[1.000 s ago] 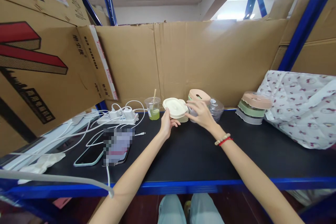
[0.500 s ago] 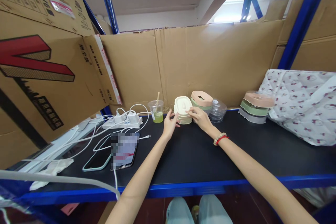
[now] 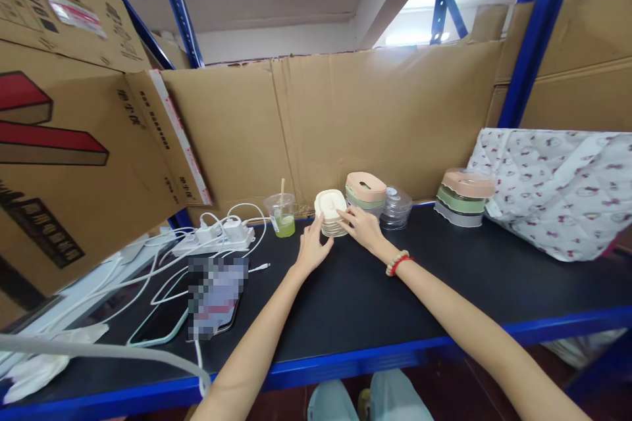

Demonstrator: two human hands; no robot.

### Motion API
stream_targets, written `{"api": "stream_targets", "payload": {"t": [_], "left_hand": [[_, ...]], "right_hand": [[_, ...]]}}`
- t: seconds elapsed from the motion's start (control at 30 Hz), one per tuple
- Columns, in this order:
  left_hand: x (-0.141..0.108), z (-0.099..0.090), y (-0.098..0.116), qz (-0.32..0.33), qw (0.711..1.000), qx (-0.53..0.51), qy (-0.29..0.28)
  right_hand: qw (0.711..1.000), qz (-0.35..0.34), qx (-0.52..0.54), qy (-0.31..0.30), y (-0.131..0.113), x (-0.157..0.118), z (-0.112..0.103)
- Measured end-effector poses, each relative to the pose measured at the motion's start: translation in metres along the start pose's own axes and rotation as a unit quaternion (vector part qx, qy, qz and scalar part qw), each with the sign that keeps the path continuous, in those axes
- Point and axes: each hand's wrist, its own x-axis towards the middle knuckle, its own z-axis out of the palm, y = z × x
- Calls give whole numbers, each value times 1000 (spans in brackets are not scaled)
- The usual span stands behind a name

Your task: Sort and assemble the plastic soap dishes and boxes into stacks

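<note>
touching the cream stack [image 3: 330, 200] on the bench [image 3: 365, 302], beside the peach-topped stack [image 3: 374, 193]: fingers of left hand [image 3: 312, 247] and right hand [image 3: 363, 226]; cannot tell whether grasping. light, even pressure from 2 sides should keep layers aligned.

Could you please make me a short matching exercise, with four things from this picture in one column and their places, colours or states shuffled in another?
Things:
1. Cream-coloured stack
2. Plastic cup
3. Bag
4. Beaded bracelet

Places, colours and states:
A. White with a small print
B. Around the right wrist
C. Touched by the left hand and the right hand
D. Contains green liquid and has a stick in it

Right pairs: 1-C, 2-D, 3-A, 4-B
</note>
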Motion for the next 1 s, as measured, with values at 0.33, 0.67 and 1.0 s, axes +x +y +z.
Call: {"api": "stream_targets", "payload": {"t": [0.33,0.67,1.0], "left_hand": [[2,11,-13,177,963,117,167],[0,18,-4,340,882,172,277],[0,12,-3,338,885,160,280]], "right_hand": [[723,579,227,300,76,-1,-65],[502,719,313,364,156,-41,-95],[459,779,189,383,148,-37,-91]]}}
